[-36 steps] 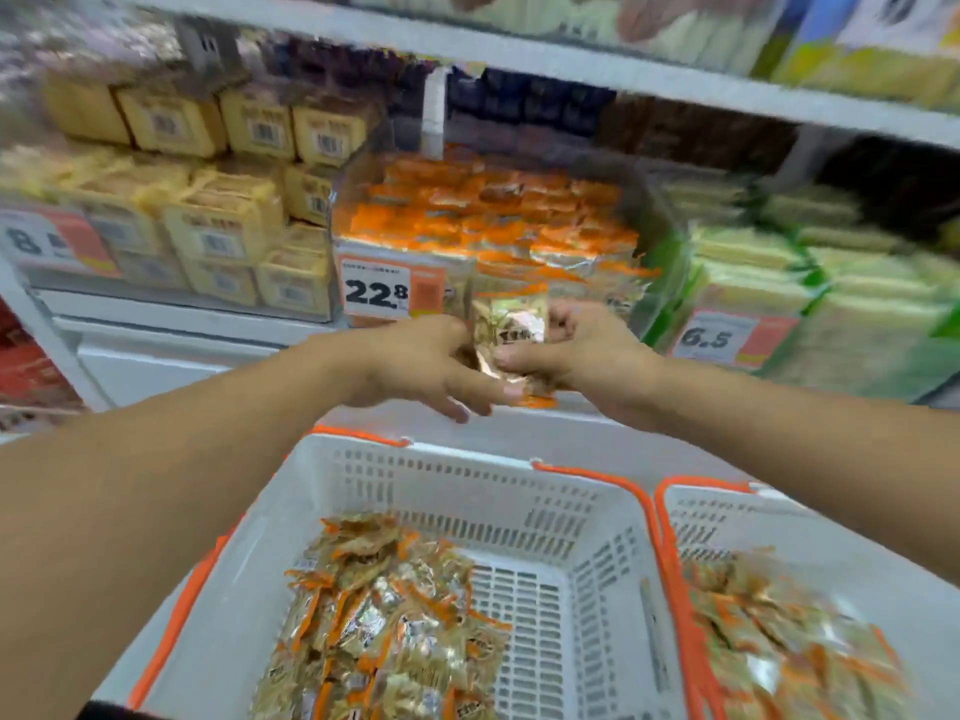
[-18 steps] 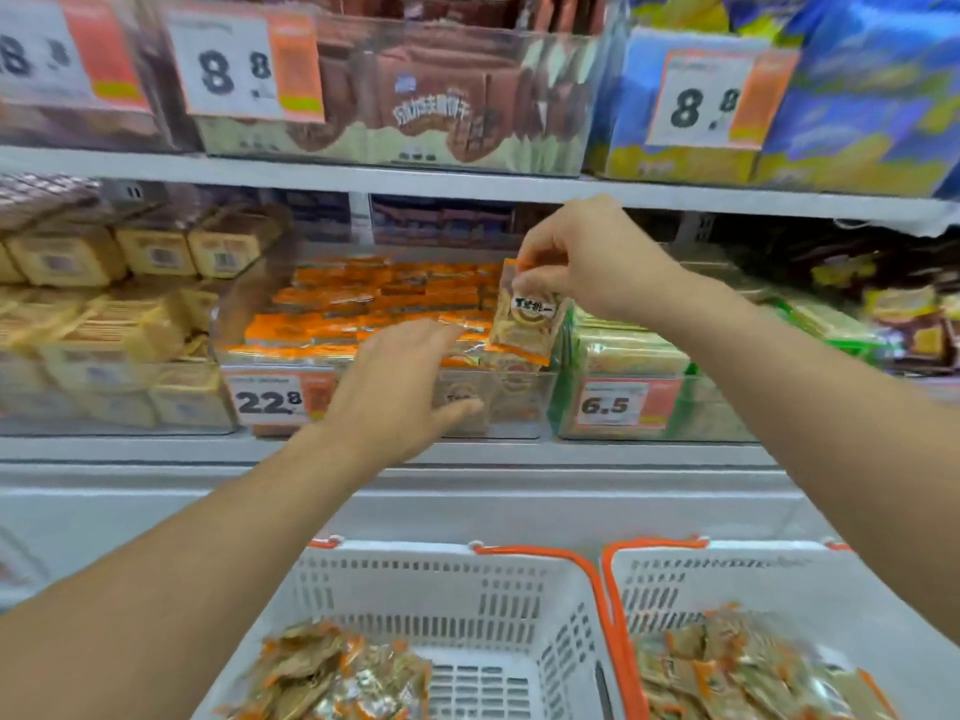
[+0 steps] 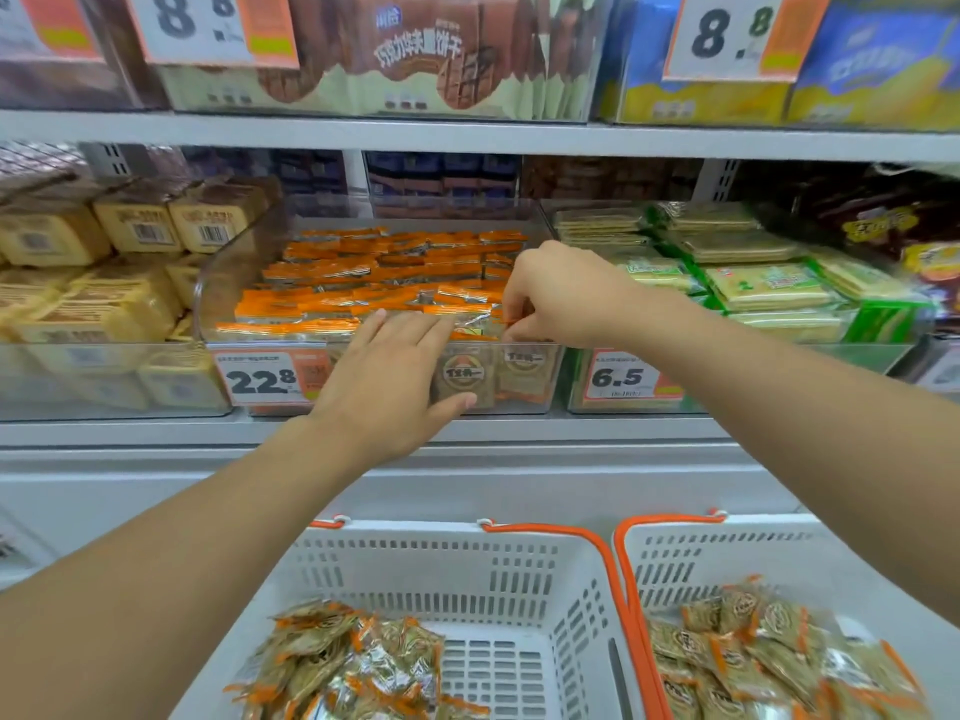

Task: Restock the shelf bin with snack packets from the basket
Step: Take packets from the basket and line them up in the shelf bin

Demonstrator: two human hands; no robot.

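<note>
**Snack packets going into the clear bin**

Gold-and-orange foil snack packets lie nearest me in a white slotted plastic basket. Further out, my left hand lies flat, fingers straight, on the clear plastic shelf bin. My right hand pinches a packet's orange edge at the bin's front right corner.

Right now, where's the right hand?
Head view, centre-right: the right hand is at the front right corner of the clear snack bin, pinching a packet, just right of the left hand.
</note>
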